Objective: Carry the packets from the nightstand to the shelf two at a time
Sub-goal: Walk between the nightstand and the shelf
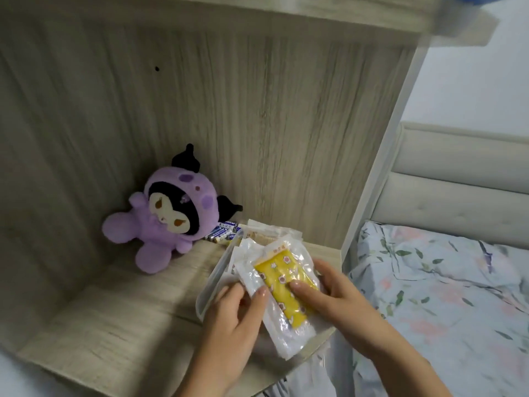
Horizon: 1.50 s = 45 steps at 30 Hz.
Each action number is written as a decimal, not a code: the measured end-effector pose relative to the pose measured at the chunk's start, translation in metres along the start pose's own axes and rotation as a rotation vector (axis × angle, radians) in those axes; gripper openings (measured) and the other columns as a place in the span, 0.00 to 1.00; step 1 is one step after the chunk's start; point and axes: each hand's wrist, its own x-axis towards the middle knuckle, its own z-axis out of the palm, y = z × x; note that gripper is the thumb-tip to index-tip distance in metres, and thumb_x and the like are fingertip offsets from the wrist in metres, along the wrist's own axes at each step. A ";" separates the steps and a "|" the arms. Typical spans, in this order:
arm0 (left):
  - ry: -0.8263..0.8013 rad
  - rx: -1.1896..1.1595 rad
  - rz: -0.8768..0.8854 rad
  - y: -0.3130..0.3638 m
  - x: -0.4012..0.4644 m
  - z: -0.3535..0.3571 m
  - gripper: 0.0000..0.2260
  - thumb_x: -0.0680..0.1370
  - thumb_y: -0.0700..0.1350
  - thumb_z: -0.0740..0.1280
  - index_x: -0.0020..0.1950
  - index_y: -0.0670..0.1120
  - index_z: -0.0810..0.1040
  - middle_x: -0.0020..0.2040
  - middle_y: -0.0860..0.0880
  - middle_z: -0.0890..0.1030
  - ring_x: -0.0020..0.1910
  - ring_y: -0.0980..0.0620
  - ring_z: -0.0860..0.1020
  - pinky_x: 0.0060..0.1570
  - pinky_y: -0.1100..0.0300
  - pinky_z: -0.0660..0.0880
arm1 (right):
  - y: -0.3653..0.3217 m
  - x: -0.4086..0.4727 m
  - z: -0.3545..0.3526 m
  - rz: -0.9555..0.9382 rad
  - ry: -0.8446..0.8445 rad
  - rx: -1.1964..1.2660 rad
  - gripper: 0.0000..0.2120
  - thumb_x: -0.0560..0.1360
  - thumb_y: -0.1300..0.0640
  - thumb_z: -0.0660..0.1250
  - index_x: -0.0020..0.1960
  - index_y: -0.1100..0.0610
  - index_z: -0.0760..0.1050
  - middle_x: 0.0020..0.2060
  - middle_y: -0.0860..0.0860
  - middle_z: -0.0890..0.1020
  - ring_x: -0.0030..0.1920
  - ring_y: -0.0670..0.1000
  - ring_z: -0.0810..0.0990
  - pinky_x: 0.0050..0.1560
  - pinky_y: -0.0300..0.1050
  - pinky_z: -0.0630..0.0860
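Note:
A clear packet with a yellow printed filling (282,277) lies on top of a pile of packets (257,239) in a clear plastic tub (217,270) on the wooden nightstand surface (128,316). My right hand (329,290) holds the yellow packet from the right, thumb on its face. My left hand (237,308) grips the left edge of a clear packet (282,329) under it, thumb on top. How many packets each hand holds is unclear.
A purple plush doll (166,213) leans in the back left corner. Several small batteries (221,230) lie behind the tub. A white upright panel (380,156) bounds the niche on the right. Beyond it is a bed with floral bedding (443,287) and a padded headboard (463,181).

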 end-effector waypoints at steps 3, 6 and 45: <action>0.168 0.453 0.230 -0.017 0.019 -0.014 0.17 0.75 0.59 0.58 0.41 0.51 0.80 0.40 0.57 0.77 0.42 0.54 0.76 0.45 0.57 0.72 | -0.017 0.043 -0.017 -0.068 -0.084 -0.199 0.20 0.74 0.62 0.70 0.65 0.58 0.71 0.52 0.53 0.84 0.49 0.46 0.84 0.49 0.40 0.81; 0.224 0.742 0.258 -0.027 0.026 -0.021 0.18 0.74 0.56 0.56 0.49 0.48 0.81 0.46 0.52 0.81 0.44 0.48 0.79 0.44 0.53 0.78 | -0.034 0.088 -0.020 -0.089 -0.212 -0.440 0.15 0.75 0.59 0.71 0.59 0.57 0.71 0.48 0.47 0.81 0.44 0.38 0.81 0.46 0.34 0.78; -0.080 0.936 0.302 -0.043 0.031 -0.017 0.14 0.71 0.51 0.57 0.50 0.56 0.81 0.60 0.58 0.80 0.57 0.53 0.76 0.52 0.52 0.79 | 0.024 0.146 -0.005 -0.426 -0.038 -1.146 0.12 0.79 0.51 0.65 0.50 0.54 0.85 0.42 0.52 0.86 0.40 0.56 0.81 0.44 0.48 0.77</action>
